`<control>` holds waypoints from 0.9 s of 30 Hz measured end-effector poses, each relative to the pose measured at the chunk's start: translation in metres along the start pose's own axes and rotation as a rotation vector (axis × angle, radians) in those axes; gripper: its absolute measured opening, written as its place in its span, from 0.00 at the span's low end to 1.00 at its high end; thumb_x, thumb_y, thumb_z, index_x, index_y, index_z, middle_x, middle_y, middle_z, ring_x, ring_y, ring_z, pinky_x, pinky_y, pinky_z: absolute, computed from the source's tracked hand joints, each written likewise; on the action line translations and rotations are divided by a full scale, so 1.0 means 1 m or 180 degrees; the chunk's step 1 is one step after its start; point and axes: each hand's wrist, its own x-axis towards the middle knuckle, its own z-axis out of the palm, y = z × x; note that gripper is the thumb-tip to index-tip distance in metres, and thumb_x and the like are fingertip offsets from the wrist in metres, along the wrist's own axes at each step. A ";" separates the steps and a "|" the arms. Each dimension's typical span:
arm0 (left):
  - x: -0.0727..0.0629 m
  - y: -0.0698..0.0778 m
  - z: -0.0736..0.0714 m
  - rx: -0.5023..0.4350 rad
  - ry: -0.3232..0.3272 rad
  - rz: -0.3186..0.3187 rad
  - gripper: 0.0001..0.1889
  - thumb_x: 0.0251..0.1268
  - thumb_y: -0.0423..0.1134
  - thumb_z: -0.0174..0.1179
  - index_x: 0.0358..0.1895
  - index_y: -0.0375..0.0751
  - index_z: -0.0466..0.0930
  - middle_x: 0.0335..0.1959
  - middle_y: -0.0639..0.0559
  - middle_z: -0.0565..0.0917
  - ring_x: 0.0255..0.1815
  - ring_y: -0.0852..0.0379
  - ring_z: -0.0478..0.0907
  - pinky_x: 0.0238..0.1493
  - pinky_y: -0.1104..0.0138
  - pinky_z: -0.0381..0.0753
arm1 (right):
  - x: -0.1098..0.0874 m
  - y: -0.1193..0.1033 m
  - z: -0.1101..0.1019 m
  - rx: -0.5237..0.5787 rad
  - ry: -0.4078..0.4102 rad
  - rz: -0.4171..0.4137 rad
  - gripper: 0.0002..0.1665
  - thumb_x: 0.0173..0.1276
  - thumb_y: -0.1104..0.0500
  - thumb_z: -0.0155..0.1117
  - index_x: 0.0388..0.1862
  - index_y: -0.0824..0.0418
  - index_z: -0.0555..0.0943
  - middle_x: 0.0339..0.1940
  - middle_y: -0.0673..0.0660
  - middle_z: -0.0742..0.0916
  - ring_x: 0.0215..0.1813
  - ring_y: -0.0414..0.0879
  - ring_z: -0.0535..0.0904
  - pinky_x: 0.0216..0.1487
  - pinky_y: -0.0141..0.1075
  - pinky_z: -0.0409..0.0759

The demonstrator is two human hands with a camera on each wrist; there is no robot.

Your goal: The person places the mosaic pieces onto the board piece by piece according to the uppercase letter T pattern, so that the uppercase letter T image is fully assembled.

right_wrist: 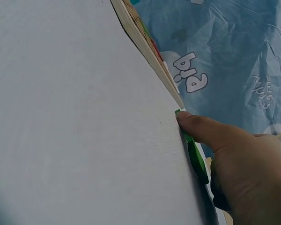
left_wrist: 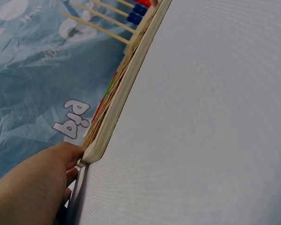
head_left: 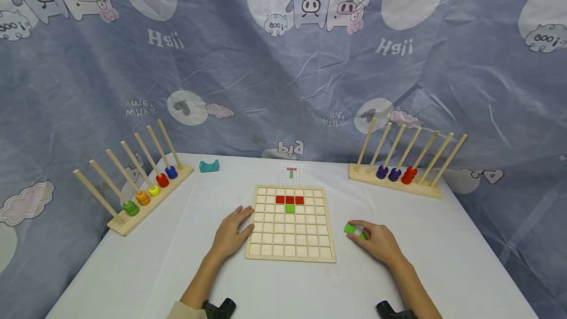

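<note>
Right of lower centre in the head view, my right grip pinches a green tile between thumb and index finger; a second green tile shows partly hidden under it. Can't tell if the pinched one is clear of the surface. Left of lower centre, my left grip is relaxed, fingers extended, touching the left edge of the board. Upper part of board: row of three red tiles, one placed tile, green, below the middle one. Card lies just behind board. Teal block upper left; left rack and right rack at the sides, rings on both.
</note>
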 end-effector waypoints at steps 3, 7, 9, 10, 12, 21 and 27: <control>0.000 0.000 0.000 0.0016 -0.0002 -0.0006 0.23 0.62 0.46 0.59 0.61 0.47 0.73 0.63 0.54 0.71 0.68 0.50 0.59 0.65 0.48 0.57 | 0.000 0.002 0.000 -0.0022 0.0039 -0.0004 0.20 0.53 0.45 0.71 0.42 0.53 0.84 0.08 0.40 0.63 0.13 0.32 0.52 0.13 0.28 0.53; 0.000 0.000 0.000 0.0048 -0.0017 -0.0007 0.23 0.62 0.46 0.58 0.61 0.47 0.73 0.63 0.54 0.71 0.68 0.50 0.59 0.65 0.49 0.57 | 0.000 0.005 -0.001 -0.0050 0.0025 0.0062 0.19 0.53 0.45 0.70 0.42 0.52 0.84 0.08 0.41 0.63 0.13 0.33 0.53 0.14 0.28 0.54; 0.000 -0.001 0.000 0.0056 -0.0025 -0.0006 0.23 0.62 0.46 0.58 0.61 0.47 0.73 0.63 0.54 0.71 0.68 0.50 0.59 0.65 0.49 0.57 | 0.000 0.007 -0.001 -0.0054 -0.0008 0.0097 0.20 0.53 0.44 0.70 0.42 0.52 0.84 0.08 0.41 0.64 0.13 0.33 0.53 0.14 0.28 0.54; 0.000 -0.001 0.000 0.0053 -0.0027 -0.0006 0.23 0.62 0.46 0.58 0.61 0.47 0.73 0.63 0.54 0.71 0.68 0.50 0.59 0.65 0.49 0.57 | 0.000 0.007 -0.001 -0.0048 -0.0023 0.0107 0.19 0.53 0.45 0.70 0.42 0.52 0.84 0.08 0.41 0.64 0.13 0.33 0.53 0.14 0.28 0.54; 0.000 -0.001 0.000 0.0041 -0.0022 0.0000 0.23 0.62 0.46 0.58 0.61 0.46 0.73 0.63 0.54 0.71 0.68 0.50 0.59 0.65 0.49 0.57 | 0.000 0.007 -0.001 -0.0049 -0.0044 0.0114 0.19 0.54 0.45 0.70 0.43 0.52 0.84 0.08 0.41 0.64 0.13 0.34 0.54 0.14 0.28 0.55; -0.001 -0.001 0.000 -0.0002 0.0024 0.0064 0.23 0.62 0.44 0.59 0.60 0.44 0.73 0.62 0.51 0.72 0.67 0.48 0.60 0.64 0.47 0.59 | 0.001 0.008 0.001 -0.0029 0.0062 0.0018 0.17 0.52 0.48 0.72 0.40 0.53 0.84 0.08 0.41 0.64 0.13 0.33 0.53 0.14 0.28 0.54; -0.001 -0.001 0.000 0.0005 0.0032 0.0072 0.23 0.62 0.45 0.59 0.60 0.45 0.73 0.62 0.51 0.72 0.67 0.49 0.61 0.64 0.48 0.59 | 0.001 0.008 0.002 -0.0029 0.0077 0.0009 0.17 0.53 0.47 0.71 0.40 0.52 0.84 0.09 0.41 0.64 0.13 0.33 0.53 0.14 0.28 0.54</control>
